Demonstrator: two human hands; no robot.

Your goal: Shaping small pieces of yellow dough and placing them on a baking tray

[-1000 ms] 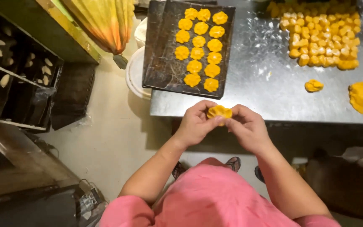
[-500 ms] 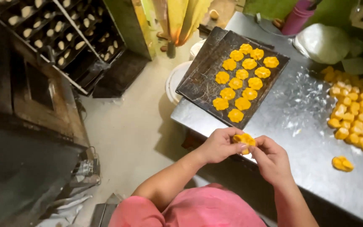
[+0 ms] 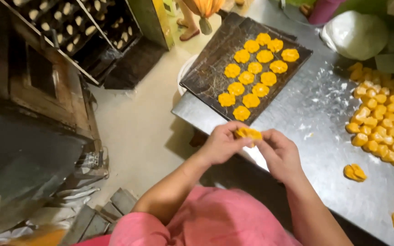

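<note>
Both hands (image 3: 251,148) half-hiding dough piece (image 3: 248,133)

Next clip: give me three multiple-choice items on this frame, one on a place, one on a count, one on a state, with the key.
1. Where do the shaped yellow dough pieces lie?
A. on the dark baking tray
B. on the floor
C. in a bowl

2. How many shaped pieces are on that tray?
A. six
B. thirteen
C. twenty

3. How is the yellow dough piece in the hands held?
A. left hand only
B. lying free on the table
C. by the fingers of both hands, left hand and right hand

Key: 1 A, they sit in rows on it; 2 B, thirteen can be counted; 3 C, both hands pinch it.
</note>
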